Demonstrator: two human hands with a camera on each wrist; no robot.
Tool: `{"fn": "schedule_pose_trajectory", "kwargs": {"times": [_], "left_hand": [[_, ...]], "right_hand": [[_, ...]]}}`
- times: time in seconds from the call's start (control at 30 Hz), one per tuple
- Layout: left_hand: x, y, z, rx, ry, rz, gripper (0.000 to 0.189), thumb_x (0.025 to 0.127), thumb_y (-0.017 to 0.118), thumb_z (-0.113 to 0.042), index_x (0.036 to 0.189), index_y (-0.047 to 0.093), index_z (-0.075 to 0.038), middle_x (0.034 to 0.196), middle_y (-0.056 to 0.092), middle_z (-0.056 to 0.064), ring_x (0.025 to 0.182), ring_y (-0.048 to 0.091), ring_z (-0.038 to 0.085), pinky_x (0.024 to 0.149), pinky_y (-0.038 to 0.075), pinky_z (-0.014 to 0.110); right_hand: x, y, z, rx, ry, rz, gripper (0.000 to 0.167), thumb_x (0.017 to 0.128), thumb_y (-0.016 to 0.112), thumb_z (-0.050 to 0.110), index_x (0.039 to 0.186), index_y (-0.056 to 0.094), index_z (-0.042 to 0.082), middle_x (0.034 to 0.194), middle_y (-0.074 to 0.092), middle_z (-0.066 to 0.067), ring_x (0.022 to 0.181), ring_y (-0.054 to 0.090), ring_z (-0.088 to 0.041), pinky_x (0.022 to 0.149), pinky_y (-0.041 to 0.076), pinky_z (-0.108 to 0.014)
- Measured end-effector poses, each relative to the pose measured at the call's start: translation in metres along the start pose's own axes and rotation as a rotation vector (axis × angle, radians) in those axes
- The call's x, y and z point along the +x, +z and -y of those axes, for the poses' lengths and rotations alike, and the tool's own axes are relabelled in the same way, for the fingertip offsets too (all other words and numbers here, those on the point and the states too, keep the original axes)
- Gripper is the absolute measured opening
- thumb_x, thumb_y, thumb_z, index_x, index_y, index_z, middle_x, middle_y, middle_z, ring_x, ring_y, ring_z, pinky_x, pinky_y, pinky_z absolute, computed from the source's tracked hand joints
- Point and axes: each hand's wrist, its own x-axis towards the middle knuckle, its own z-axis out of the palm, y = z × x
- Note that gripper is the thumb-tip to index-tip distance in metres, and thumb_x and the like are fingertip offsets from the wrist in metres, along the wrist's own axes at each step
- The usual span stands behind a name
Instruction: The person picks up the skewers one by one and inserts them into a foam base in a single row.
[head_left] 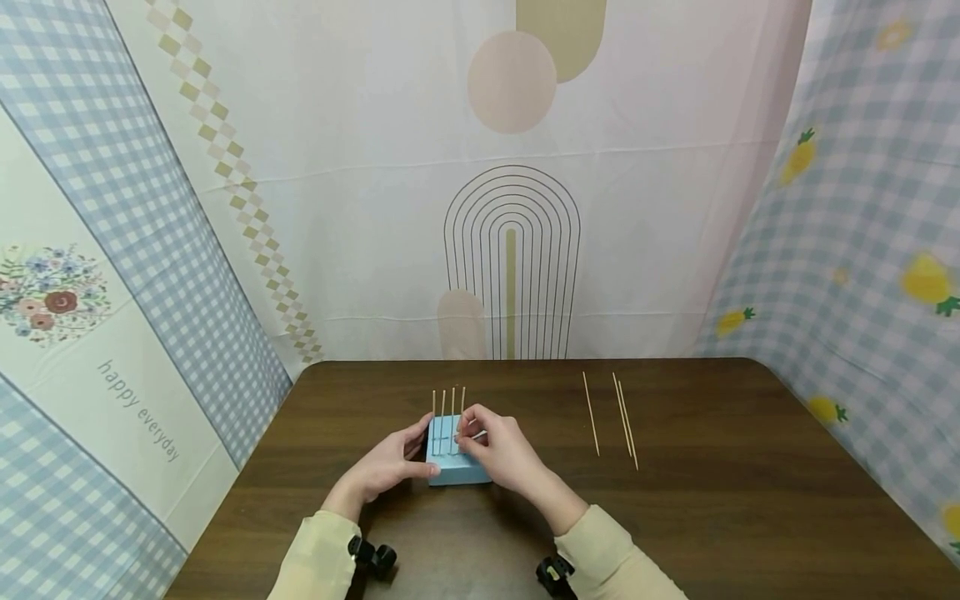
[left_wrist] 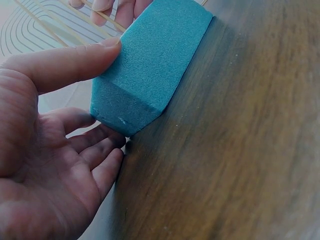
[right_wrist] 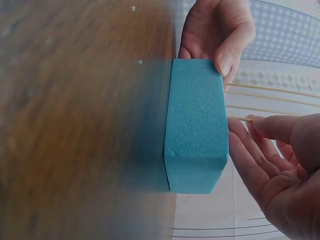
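A light blue foam block (head_left: pixel 459 475) sits on the table, with several thin wooden sticks (head_left: pixel 443 410) standing upright in a row from its top. My left hand (head_left: pixel 384 463) holds the block's left end; in the left wrist view its thumb (left_wrist: pixel 75 64) lies on the block's upper edge and the fingers bend round the end. With thumb and fingertips, my right hand (head_left: pixel 510 452) pinches the rightmost stick (right_wrist: pixel 239 118) low down, close over the block's top. The right fingertips partly hide the top surface in the head view.
Three loose wooden sticks lie on the brown table (head_left: pixel 712 500) to the right: a single stick (head_left: pixel 591 414) and a close pair (head_left: pixel 625 417). Patterned cloths hang behind the table and at both sides. Black wrist cameras (head_left: pixel 372 557) are strapped near the sleeves.
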Motion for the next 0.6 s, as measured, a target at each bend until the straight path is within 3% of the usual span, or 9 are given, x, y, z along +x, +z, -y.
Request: {"fn": "schedule_pose_trajectory", "kwargs": {"times": [0.6], "left_hand": [[0.0008,0.0003,0.0016,-0.008,-0.008,0.001,0.104,0.092,0.085,-0.021,0.169,0.019,0.002,0.175,0.020,0.024,0.158,0.025,0.044,0.126,0.024,0.057]], "right_hand": [[0.0023,-0.0007,0.0000,-0.019,-0.004,0.017,0.015,0.100,0.076,0.008,0.101,0.063,0.015,0.099,0.075,0.003,0.090,0.071,-0.012,0.081,0.061,-0.035]]}}
